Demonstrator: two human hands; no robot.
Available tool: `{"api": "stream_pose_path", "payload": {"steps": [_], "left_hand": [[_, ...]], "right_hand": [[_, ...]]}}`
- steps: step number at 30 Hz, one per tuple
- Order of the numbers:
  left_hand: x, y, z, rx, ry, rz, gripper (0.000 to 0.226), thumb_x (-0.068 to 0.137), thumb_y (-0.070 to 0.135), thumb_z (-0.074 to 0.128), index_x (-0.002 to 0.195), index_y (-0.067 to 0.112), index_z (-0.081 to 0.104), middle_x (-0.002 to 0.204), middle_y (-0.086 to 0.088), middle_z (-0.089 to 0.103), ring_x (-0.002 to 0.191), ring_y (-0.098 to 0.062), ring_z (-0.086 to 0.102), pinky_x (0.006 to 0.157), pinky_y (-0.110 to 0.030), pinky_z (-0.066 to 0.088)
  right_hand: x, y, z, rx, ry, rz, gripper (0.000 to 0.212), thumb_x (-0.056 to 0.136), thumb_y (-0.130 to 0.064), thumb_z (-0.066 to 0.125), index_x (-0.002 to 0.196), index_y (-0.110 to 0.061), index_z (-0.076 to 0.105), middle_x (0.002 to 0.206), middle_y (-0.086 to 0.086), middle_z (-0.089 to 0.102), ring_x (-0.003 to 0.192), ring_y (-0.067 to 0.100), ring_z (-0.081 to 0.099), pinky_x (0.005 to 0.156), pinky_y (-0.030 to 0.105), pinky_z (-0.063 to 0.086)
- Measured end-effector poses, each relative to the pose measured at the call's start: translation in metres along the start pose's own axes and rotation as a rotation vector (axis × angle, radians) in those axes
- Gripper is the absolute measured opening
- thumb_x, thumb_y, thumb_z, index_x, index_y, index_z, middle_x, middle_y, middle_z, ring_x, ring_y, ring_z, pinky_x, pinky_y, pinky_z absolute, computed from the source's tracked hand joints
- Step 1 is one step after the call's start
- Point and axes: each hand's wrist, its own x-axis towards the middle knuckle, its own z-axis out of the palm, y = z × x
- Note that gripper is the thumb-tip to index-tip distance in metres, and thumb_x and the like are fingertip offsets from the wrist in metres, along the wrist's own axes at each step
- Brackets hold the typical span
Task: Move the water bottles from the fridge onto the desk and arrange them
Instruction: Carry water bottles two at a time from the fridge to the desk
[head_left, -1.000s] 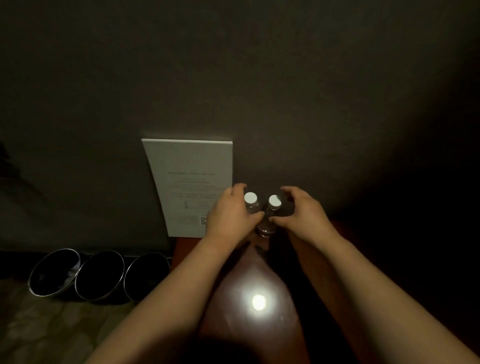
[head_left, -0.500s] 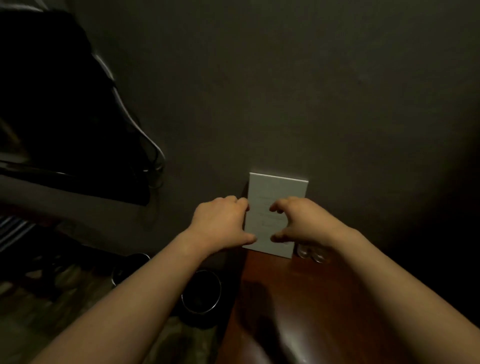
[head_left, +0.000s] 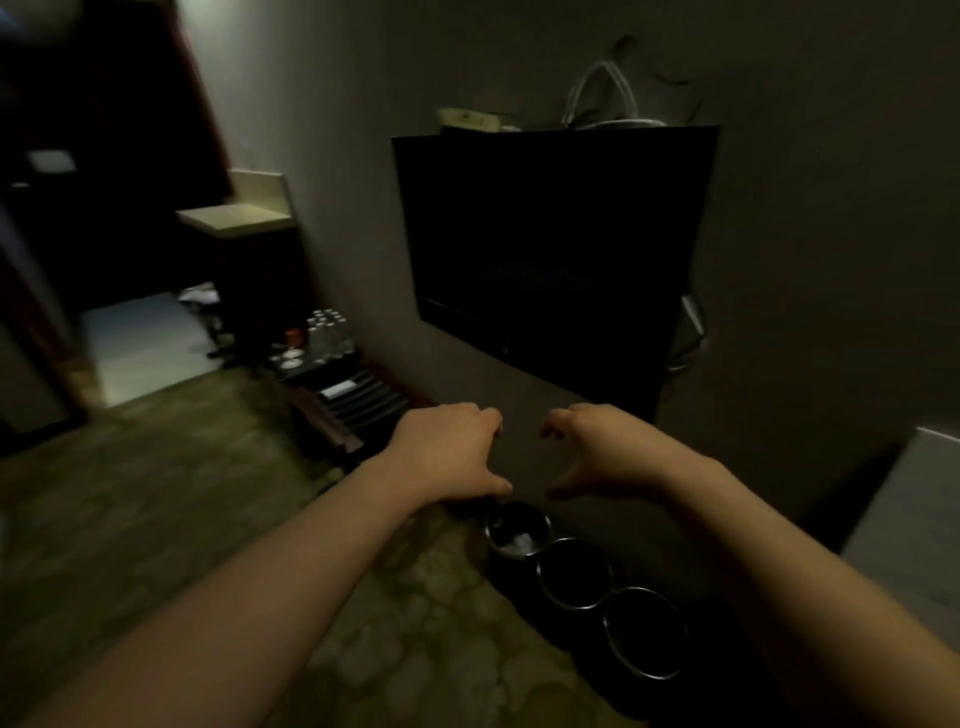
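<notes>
Both arms are reaching out ahead at mid height. The left hand (head_left: 449, 452) is hanging with fingers loosely curled and nothing in them; the right hand (head_left: 608, 449) is matching it, fingers arched wide and holding nothing. Just below the hands, three round bins (head_left: 579, 571) are sitting in a row on the floor beside the wall. The nearest two are showing only dark insides, and the farthest is holding something pale and crumpled. At the right edge a pale slab, probably the desk (head_left: 914, 519), is cutting into view.

Farther off, a dark screen (head_left: 550, 260) is hanging on the wall. Beyond it, far to the left of the hands, a cluster of bottles (head_left: 328, 332) is standing upright on a low dark stand (head_left: 332, 384), caps up, well apart from both hands. The left hand is lying nearer that side. No fridge is clearly showing in the dim light. By my judgement, the next trip is calling for a walk forward and left.
</notes>
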Motion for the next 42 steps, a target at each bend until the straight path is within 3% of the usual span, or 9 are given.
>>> {"api": "stream_pose_path", "payload": {"steps": [8, 11, 15, 23, 32, 42], "left_hand": [[-0.082, -0.165, 0.02, -0.02, -0.064, -0.31, 0.068, 0.07, 0.076, 0.061, 0.12, 0.03, 0.056, 0.108, 0.006, 0.06, 0.094, -0.017, 0.06, 0.074, -0.039, 0.055], [-0.092, -0.211, 0.026, -0.062, -0.065, -0.394, 0.066, 0.074, 0.072, 0.063, 0.124, 0.029, 0.056, 0.114, 0.005, 0.062, 0.1, -0.018, 0.06, 0.074, -0.034, 0.052], [-0.089, -0.269, 0.042, -0.114, -0.057, -0.472, 0.062, 0.075, 0.069, 0.065, 0.123, 0.029, 0.057, 0.117, 0.004, 0.062, 0.103, -0.018, 0.06, 0.082, -0.039, 0.054], [-0.023, -0.414, 0.062, -0.147, -0.04, -0.607, 0.065, 0.078, 0.064, 0.067, 0.13, 0.025, 0.056, 0.124, 0.002, 0.061, 0.107, -0.019, 0.06, 0.088, -0.041, 0.054], [0.086, -0.597, 0.059, -0.16, 0.058, -0.722, 0.054, 0.082, 0.064, 0.063, 0.124, 0.031, 0.057, 0.121, 0.008, 0.061, 0.105, -0.015, 0.059, 0.087, -0.04, 0.053], [0.147, -0.83, 0.123, -0.285, 0.106, -0.789, 0.056, 0.079, 0.064, 0.065, 0.124, 0.032, 0.059, 0.118, 0.013, 0.063, 0.1, -0.01, 0.06, 0.084, -0.037, 0.055]], "right_hand": [[0.113, -0.155, 0.025, 0.043, -0.076, -0.236, 0.062, 0.067, -0.047, 0.082, 0.119, -0.028, 0.057, 0.111, -0.003, 0.062, 0.096, 0.017, 0.06, 0.081, 0.037, 0.054], [0.154, -0.187, 0.035, 0.042, -0.097, -0.301, 0.065, 0.066, -0.047, 0.083, 0.122, -0.027, 0.055, 0.11, -0.004, 0.062, 0.098, 0.018, 0.06, 0.08, 0.035, 0.052], [0.219, -0.217, 0.049, 0.069, -0.102, -0.367, 0.072, 0.068, -0.047, 0.082, 0.131, -0.027, 0.052, 0.12, -0.003, 0.062, 0.105, 0.018, 0.06, 0.086, 0.037, 0.053], [0.395, -0.252, 0.066, 0.12, -0.105, -0.454, 0.075, 0.067, -0.05, 0.083, 0.133, -0.031, 0.051, 0.124, -0.006, 0.06, 0.107, 0.014, 0.06, 0.086, 0.034, 0.054], [0.612, -0.296, 0.052, 0.127, -0.107, -0.504, 0.07, 0.073, -0.044, 0.08, 0.135, -0.027, 0.051, 0.129, -0.003, 0.055, 0.113, 0.017, 0.055, 0.093, 0.037, 0.051], [0.832, -0.391, 0.089, 0.145, -0.112, -0.501, 0.061, 0.076, -0.041, 0.08, 0.129, -0.027, 0.055, 0.129, -0.007, 0.057, 0.114, 0.013, 0.056, 0.094, 0.034, 0.051]]}}
